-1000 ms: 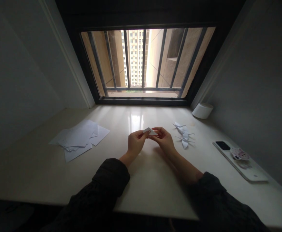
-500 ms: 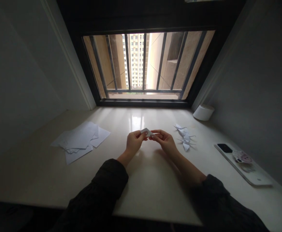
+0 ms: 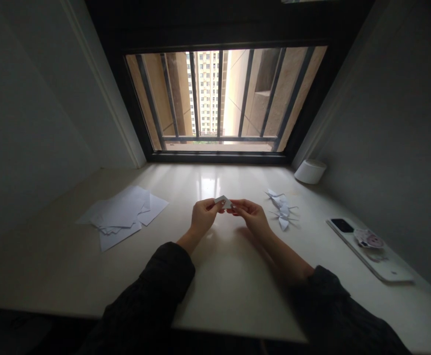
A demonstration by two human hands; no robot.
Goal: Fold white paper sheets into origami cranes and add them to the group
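Note:
A small folded piece of white paper [image 3: 223, 201], roughly triangular at its top, is held up between both hands over the pale tabletop. My left hand [image 3: 203, 216] pinches its left side, thumb on the near face. On the right side, my right hand [image 3: 250, 214] grips the paper with thumb and fingers. The fingers behind the paper are partly hidden. To the right of my right hand lie several folded white paper cranes [image 3: 281, 207], bunched in a row.
Loose white paper sheets [image 3: 121, 209] lie in a pile at the left. A phone [image 3: 370, 251] with a round decorated grip rests at the right. Behind it, a white cylindrical object [image 3: 310, 171] stands by the wall. A barred window [image 3: 218, 98] is at the back.
Both hands stay almost in place, still pinching the folded paper. The whole view has shifted very slightly; the other things lie as before.

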